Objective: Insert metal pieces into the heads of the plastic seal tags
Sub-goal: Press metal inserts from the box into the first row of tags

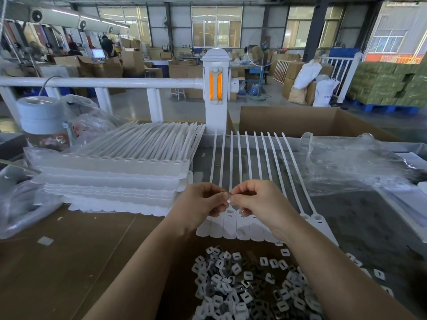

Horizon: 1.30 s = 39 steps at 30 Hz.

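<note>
Both hands meet above the strip of seal tags [240,224] lying on the desk [69,250]. The left hand [199,202] and right hand [258,199] pinch a small metal piece [229,193] together, probably to align it over one head.

A large factory hall stretches behind a white railing [99,82] and its post [216,88] with orange reflectors. Big windows [216,26] line the far wall and let in daylight. Cardboard boxes [132,62] stand stacked on the grey floor [184,105], with white sacks [324,92] and green bundles [390,83] on blue pallets at right.
</note>
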Available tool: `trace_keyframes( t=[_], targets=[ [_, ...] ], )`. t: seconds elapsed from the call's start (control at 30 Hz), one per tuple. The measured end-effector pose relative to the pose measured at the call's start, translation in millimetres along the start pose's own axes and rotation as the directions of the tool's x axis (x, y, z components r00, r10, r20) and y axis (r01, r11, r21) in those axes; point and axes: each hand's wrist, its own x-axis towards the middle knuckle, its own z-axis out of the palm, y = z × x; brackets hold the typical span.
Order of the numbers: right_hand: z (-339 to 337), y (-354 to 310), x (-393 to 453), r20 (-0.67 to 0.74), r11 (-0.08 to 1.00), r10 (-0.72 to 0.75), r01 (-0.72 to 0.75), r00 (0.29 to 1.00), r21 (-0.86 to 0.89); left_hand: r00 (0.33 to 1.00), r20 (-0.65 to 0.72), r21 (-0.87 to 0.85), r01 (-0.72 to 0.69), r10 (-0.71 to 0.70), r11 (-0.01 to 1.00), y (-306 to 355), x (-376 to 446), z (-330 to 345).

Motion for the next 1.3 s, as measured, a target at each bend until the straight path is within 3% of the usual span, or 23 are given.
trace_keyframes(
  t=[0.17, 0.33, 0.7, 1.3],
  targets=[
    [2, 7, 2, 0.035, 0.973, 0.057, -0.048, 0.998, -0.226, 0.993, -0.118, 0.338, 0.018, 0.023, 0.941, -4, 5, 5],
    [0, 9, 4, 0.07, 0.963, 0.068, -0.047, 0.995, -0.264, 0.992, -0.127, 0.582, 0.086, -0.015, 0.808, -15, 13, 5],
    [1, 11, 5, 0.078, 0.961, 0.071, -0.047, 0.994, -0.272, 0.996, -0.08, 0.632, 0.071, -0.026, 0.772, -15, 19, 3],
    [0, 10, 7, 0.11, 0.961, 0.085, -0.052, 0.99, -0.271, 0.967, -0.147, 0.478, 0.255, -0.21, 0.84, -12, 24, 10]
  ],
)
